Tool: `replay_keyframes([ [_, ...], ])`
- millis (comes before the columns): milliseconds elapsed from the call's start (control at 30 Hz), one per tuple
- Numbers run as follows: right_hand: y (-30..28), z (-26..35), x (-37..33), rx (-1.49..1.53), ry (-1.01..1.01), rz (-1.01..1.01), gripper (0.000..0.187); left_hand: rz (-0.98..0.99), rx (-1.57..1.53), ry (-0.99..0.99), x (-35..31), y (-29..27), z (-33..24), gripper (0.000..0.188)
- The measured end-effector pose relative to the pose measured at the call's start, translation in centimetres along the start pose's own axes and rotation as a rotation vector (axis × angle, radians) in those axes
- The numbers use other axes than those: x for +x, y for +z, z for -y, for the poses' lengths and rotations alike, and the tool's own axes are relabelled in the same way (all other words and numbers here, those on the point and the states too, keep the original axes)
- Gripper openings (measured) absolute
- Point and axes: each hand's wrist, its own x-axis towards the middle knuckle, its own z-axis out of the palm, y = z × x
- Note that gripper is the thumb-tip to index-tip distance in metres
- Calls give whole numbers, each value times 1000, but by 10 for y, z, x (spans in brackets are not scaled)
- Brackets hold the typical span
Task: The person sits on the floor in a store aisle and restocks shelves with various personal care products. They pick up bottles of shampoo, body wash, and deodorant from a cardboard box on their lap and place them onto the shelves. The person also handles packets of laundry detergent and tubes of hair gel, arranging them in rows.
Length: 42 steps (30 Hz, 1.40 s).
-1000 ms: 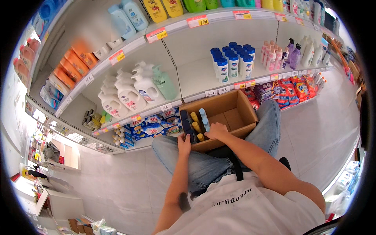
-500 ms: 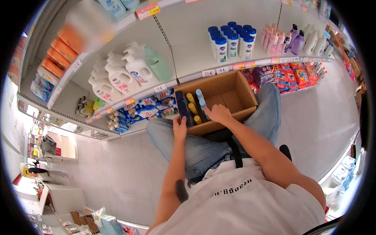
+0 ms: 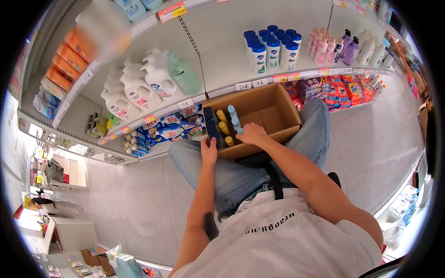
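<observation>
There, the cardboard box rested on the lap; the left hand steadied its near-left edge, fingers curled; the right hand closed around a pale-blue bottle inside.

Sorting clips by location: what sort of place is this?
Most likely a shop aisle: shelves with price tags, rows of blue-capped bottles, white detergent jugs.

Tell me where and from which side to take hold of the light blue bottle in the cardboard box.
Take the light blue bottle around its upper body just under the cap, coming from above through the cardboard box's open top. It stands upright beside the yellow-capped bottles, close to the right hand.
</observation>
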Motion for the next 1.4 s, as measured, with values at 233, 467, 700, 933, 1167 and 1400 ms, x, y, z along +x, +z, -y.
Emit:
replay_keyframes([
  [233, 8, 7, 3, 12, -11, -5, 56, -12, 125, -74, -8, 0, -18, 36],
  [467, 7, 4, -3, 37, 19, 34, 59, -7, 54, -43, -10, -2, -7, 35],
  [700, -12, -17, -16, -26, 8, 59, 74, -22, 107, -32, 0, 1, -2, 39],
  [933, -22, -57, -28, 4, -46, -256, 63, -208, 411, 448, 44, 3, -44, 41],
  [1167, -16, -69, -36, -78, -130, -338, 46, -233, 522, 1262, 67, 38, -343, 45],
  [1400, -4, -76, -37, -89, -134, -413, 41, -220, 552, 1487, 84, 111, -536, 40],
])
